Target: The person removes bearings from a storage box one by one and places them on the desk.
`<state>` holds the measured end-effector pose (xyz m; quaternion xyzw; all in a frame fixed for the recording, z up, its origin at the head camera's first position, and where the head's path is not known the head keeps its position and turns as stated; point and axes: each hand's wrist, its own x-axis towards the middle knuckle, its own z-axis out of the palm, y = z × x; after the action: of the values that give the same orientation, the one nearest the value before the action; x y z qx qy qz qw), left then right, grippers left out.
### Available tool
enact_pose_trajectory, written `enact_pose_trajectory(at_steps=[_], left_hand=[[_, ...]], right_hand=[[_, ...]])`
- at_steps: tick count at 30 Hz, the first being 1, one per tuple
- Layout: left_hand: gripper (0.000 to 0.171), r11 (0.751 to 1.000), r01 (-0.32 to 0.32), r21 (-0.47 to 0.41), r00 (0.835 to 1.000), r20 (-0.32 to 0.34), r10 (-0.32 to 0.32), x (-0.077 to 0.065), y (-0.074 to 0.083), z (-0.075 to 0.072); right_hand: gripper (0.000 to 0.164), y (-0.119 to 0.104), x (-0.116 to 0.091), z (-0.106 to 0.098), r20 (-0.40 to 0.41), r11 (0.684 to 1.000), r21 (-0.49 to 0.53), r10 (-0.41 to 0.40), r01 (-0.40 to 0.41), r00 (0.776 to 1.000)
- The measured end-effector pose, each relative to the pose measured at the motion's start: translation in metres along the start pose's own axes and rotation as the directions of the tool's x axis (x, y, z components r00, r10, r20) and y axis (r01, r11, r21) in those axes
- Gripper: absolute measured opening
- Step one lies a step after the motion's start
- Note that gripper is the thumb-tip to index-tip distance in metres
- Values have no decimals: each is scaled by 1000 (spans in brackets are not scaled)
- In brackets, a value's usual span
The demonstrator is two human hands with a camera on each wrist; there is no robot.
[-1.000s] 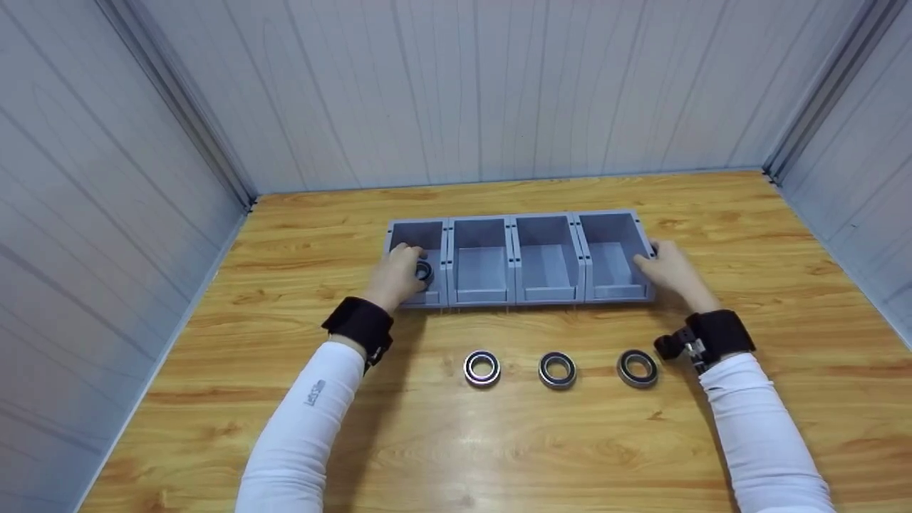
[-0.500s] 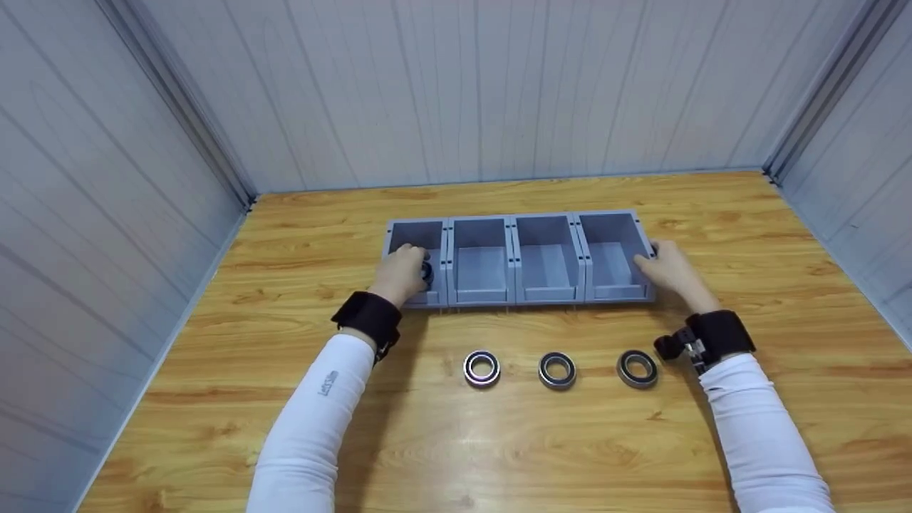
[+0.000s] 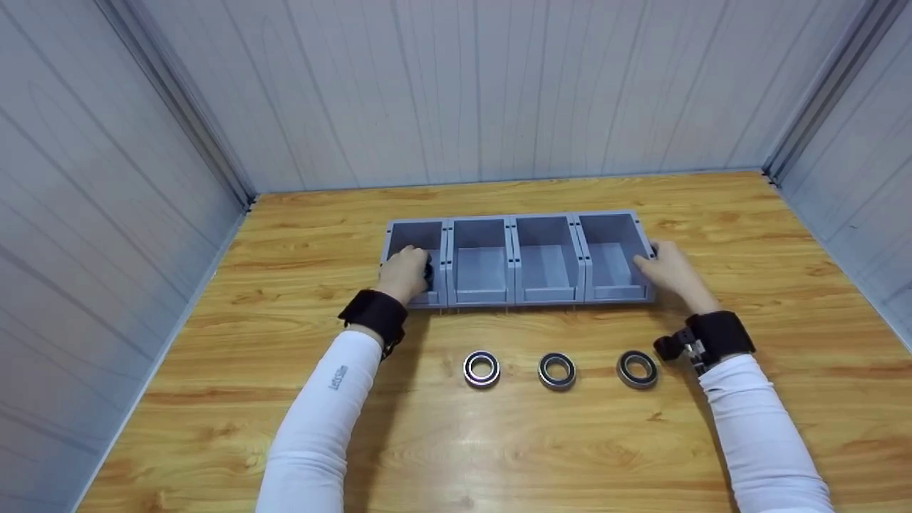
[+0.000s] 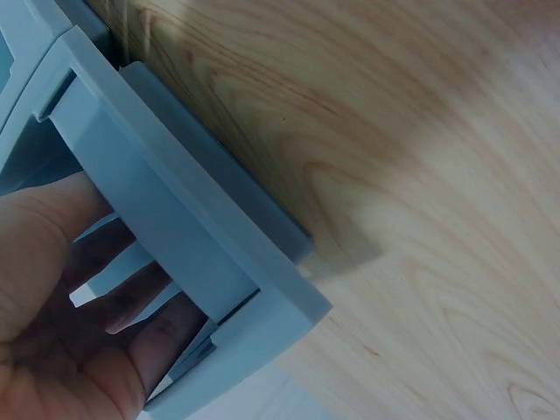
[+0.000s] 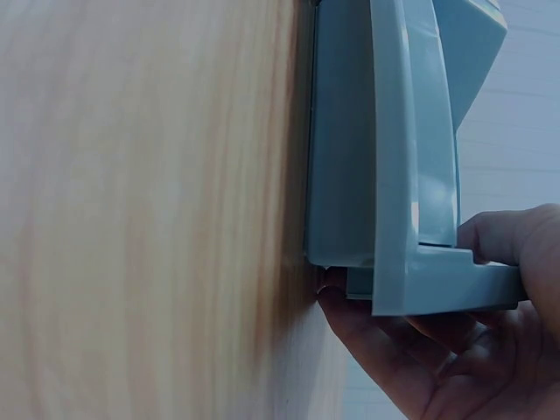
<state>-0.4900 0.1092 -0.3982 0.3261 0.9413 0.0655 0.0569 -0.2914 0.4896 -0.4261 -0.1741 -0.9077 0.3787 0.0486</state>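
Four-compartment is avoided here: a row of joined grey-blue storage bins (image 3: 481, 294) stands on the table. Inside the leftmost bin (image 4: 166, 184), my left hand (image 3: 403, 274) grips a dark ball bearing (image 3: 429, 273), mostly covered by the hand in the head view and hidden in the left wrist view. My left fingers reach down behind the bin's low front lip. At the other end, my right hand (image 3: 670, 269) holds the outer wall of the rightmost bin (image 5: 394, 175), thumb over the rim and fingers along the outside.
Three bearings lie flat in front of the bins: a left one (image 3: 482, 369), a middle one (image 3: 557, 371) and a right one (image 3: 638, 369) near the right wrist's camera. Pale panel walls (image 3: 456, 92) enclose the wooden table (image 3: 456, 449) at the back and sides.
My left hand has shifted slightly right inside the leftmost bin, and the bearing has turned so its ring face shows less. The right hand has stayed on its bin wall.
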Motion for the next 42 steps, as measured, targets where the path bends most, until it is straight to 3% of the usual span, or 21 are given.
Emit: enact_pose_trajectory(at_steps=[12, 20, 29, 42], left_hand=[[18, 1000, 0, 4, 1000, 18, 0, 1, -1, -1], [23, 999, 29, 14, 996, 80, -30, 3, 0, -5], [22, 1000, 20, 17, 996, 84, -22, 9, -1, -3], [20, 1000, 14, 17, 996, 83, -15, 6, 1, -7]], right_hand=[[46, -1, -1, 2, -8, 1000, -16, -7, 7, 1000], [47, -3, 0, 2, 2, 1000, -13, 11, -11, 1000], [45, -1, 0, 1, -6, 1000, -10, -10, 10, 1000], [40, -1, -1, 1, -24, 999, -14, -36, 36, 999]])
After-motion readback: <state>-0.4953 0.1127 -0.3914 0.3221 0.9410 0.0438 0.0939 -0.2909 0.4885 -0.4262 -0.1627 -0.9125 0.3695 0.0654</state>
